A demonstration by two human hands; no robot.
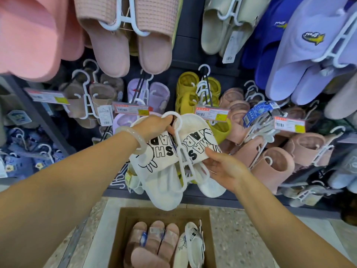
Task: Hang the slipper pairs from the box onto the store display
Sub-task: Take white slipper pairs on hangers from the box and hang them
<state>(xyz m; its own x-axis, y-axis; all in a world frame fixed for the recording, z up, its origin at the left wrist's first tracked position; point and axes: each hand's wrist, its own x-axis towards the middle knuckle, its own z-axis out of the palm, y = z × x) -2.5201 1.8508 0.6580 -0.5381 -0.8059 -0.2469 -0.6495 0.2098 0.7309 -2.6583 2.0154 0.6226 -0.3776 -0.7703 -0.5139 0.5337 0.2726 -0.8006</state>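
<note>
**Hook end far, heels near: pair lined up for a peg**

I have the white pair (173, 151) up in front of the display, above the box (123, 229) on the floor. The two slippers sit side by side on a white hanger (182, 151), whose long axis runs from the hook loop (172, 115) at the far end down to the heels at the near end, tilted slightly. So the hook points away from me, toward the pegs.

My left hand (154, 125) is the farther one: its fingers curl round the hook loop at the top of the pair. My right hand (222, 167) is nearer and lower, cupping the right slipper's edge from the right, fingers bent under it and the thumb on its printed strap.

The closest peg I can see is the one carrying the yellow slippers (190, 89), just beyond and right of the hook; a price tag (211, 113) hangs at its front end. I judge the left hand must lead the loop onto a peg, the right only steadying.

More pairs, pink (152, 246) and white, lie in the box.
</note>
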